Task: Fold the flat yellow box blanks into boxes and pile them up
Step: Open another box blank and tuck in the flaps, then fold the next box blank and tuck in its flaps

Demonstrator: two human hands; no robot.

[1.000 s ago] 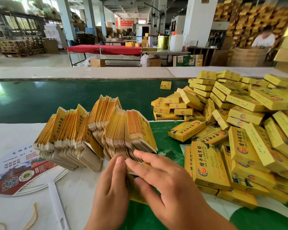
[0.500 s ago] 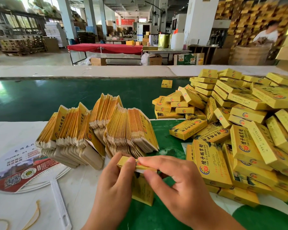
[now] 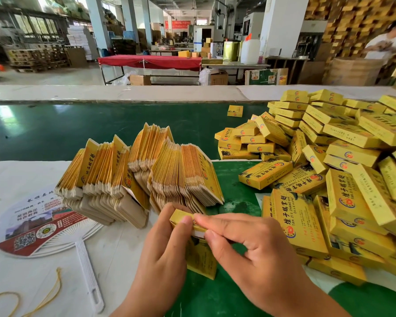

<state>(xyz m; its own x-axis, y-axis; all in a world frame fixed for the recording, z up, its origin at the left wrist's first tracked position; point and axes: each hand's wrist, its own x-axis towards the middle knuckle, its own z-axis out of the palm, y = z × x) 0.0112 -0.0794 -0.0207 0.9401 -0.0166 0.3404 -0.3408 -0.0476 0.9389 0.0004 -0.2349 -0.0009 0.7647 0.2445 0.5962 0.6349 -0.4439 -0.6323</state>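
Observation:
Between my hands stands one yellow box [image 3: 200, 259], upright over the table's front edge. My left hand [image 3: 165, 252] grips its left side, thumb on the top flap. My right hand [image 3: 249, 250] pinches the top end flap with index finger and thumb, the white flap edge showing under the fingers. Behind them a fanned bundle of flat yellow box blanks [image 3: 142, 172] stands on edge. A big heap of folded yellow boxes [image 3: 334, 170] fills the right side.
A round printed hand fan [image 3: 39, 227] with a white handle lies at the left on white paper. A yellow rubber band [image 3: 48, 291] lies near the front left. A green conveyor belt [image 3: 78, 126] runs behind, with one lone box [image 3: 235, 110] on it. A person stands far right.
The box has gone from lying low under my hands to standing upright. My right fingers have come onto its top flap and are pressing it down.

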